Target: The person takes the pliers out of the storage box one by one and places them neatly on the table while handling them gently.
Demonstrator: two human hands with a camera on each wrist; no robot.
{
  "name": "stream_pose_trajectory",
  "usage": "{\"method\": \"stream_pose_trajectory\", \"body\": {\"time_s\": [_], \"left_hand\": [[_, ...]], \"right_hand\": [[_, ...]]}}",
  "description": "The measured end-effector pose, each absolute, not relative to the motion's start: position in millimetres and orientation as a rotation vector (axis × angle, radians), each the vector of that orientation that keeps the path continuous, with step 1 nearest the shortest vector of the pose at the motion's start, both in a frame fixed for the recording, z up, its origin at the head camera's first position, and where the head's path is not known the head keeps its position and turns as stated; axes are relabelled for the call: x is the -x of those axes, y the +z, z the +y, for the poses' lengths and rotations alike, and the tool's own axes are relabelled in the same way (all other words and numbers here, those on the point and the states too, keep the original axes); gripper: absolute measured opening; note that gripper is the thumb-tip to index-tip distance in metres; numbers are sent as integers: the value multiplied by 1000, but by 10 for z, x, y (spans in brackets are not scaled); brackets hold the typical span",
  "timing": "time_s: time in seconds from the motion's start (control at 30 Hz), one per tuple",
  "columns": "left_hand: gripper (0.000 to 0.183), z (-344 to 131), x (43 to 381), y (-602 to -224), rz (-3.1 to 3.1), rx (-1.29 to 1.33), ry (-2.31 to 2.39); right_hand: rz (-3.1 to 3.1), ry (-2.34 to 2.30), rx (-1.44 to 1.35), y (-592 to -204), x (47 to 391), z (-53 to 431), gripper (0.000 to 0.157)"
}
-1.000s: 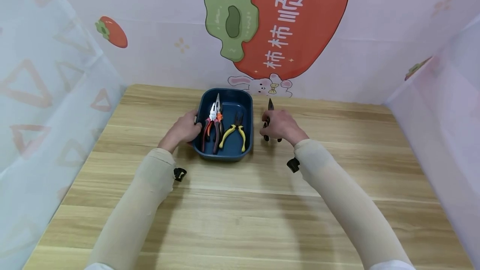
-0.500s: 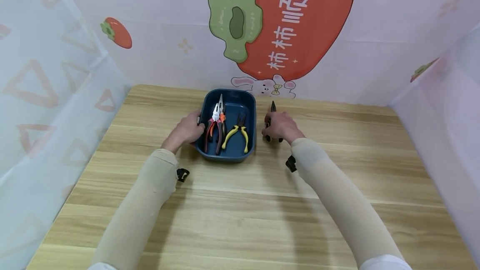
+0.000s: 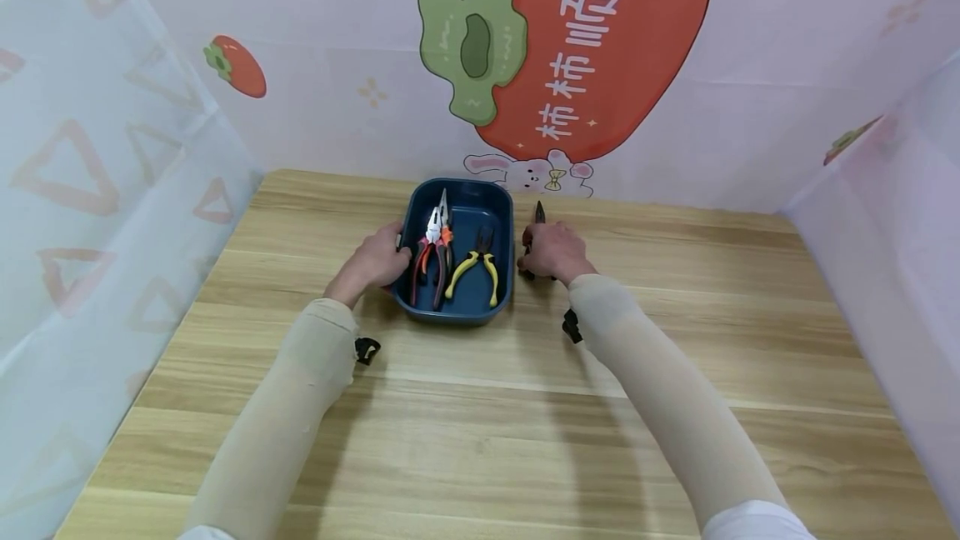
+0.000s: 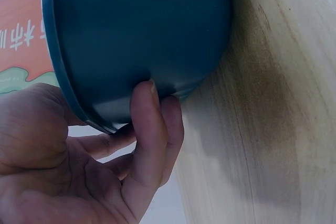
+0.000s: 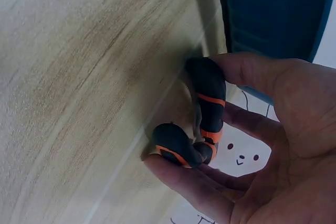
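A dark blue plastic bin (image 3: 463, 317) stands on the table. My left hand (image 3: 377, 257) grips its left wall, the thumb over the rim and the fingers (image 4: 147, 129) against the outside. Pliers with black and orange handles (image 5: 212, 108) lie just right of the bin, their dark pointed tip (image 3: 540, 212) toward the back wall. My right hand (image 3: 555, 250) holds these pliers from above, thumb on one handle and fingers at the other; in the head view it hides most of them. In the right wrist view the handles are spread and close to the tabletop.
Inside the bin lie yellow-handled pliers (image 3: 472, 275), red and black-handled pliers (image 3: 430, 265) and orange-handled long-nose pliers (image 3: 446, 215). Behind the wooden table (image 3: 480, 440) rises a printed cloth wall (image 3: 322, 107); more cloth hangs at both sides.
My right hand has shifted slightly left toward the bin, and the pliers under it have moved the same way. The left hand keeps its grip on the bin. The head view has drifted slightly.
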State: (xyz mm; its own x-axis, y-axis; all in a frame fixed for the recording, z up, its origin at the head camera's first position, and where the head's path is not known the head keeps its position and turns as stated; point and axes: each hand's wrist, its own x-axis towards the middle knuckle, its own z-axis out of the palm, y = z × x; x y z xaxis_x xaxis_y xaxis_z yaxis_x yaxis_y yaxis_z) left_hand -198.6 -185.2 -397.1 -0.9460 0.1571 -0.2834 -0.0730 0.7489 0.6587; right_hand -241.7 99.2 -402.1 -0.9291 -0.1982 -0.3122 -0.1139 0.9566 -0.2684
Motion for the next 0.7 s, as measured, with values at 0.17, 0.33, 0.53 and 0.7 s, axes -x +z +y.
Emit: {"method": "stream_pose_trajectory", "body": {"time_s": [0.17, 0.33, 0.53, 0.7], "left_hand": [[55, -1849, 1985, -3962, 2623, -62, 1021], [57, -1843, 1988, -3972, 2640, -70, 990], [57, -1835, 1987, -3979, 2653, -78, 973], [56, -1834, 1992, -3985, 2660, -74, 971]], "right_hand": [[2789, -305, 228, -4040, 2431, 966, 35], [2789, -292, 214, -4035, 2432, 948, 34], [2779, -285, 198, -4032, 2417, 931, 32], [2782, -304, 190, -4046, 2391, 928, 30]]}}
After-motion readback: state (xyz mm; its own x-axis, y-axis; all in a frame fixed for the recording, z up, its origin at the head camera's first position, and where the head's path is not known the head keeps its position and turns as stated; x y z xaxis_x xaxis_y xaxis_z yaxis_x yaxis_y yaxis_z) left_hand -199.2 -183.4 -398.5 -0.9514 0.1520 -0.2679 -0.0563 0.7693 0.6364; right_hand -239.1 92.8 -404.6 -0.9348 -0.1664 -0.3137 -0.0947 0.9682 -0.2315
